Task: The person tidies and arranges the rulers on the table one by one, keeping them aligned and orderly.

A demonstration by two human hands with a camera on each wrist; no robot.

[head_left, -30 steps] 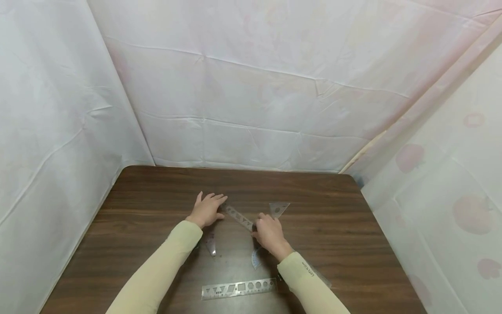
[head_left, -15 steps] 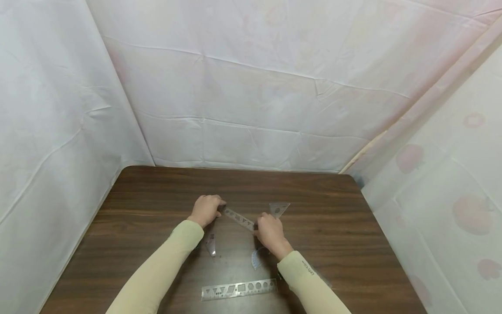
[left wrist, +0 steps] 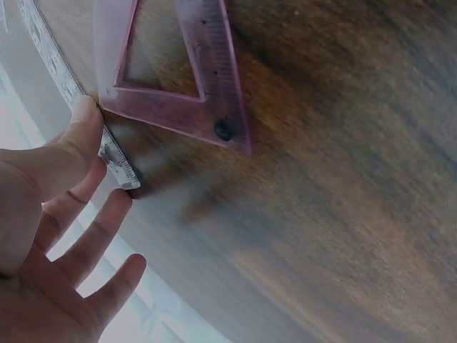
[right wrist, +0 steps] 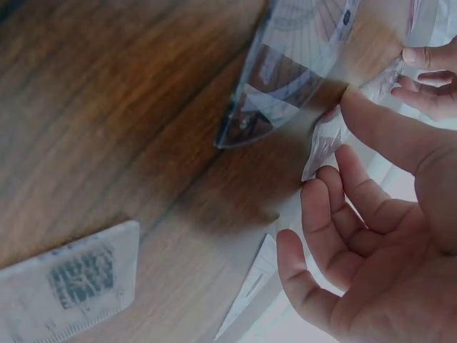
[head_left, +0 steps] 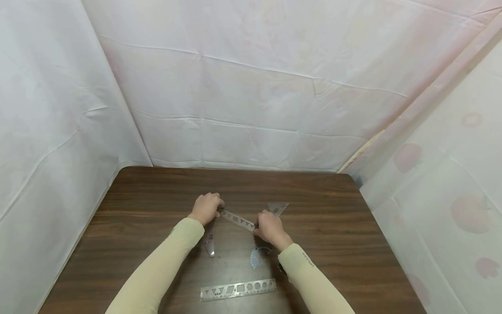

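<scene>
The left hand (head_left: 206,207), flat a second ago, now pinches one end of the stencil ruler (head_left: 237,219); the right hand (head_left: 268,226) grips the other. The ruler, between them, has lifted off the surface (head_left: 333,226), so both hands now carry it.

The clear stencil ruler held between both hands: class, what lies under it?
Under the stencil ruler only bare wooden table shows through. Left hand and right hand cover its ends.
</scene>
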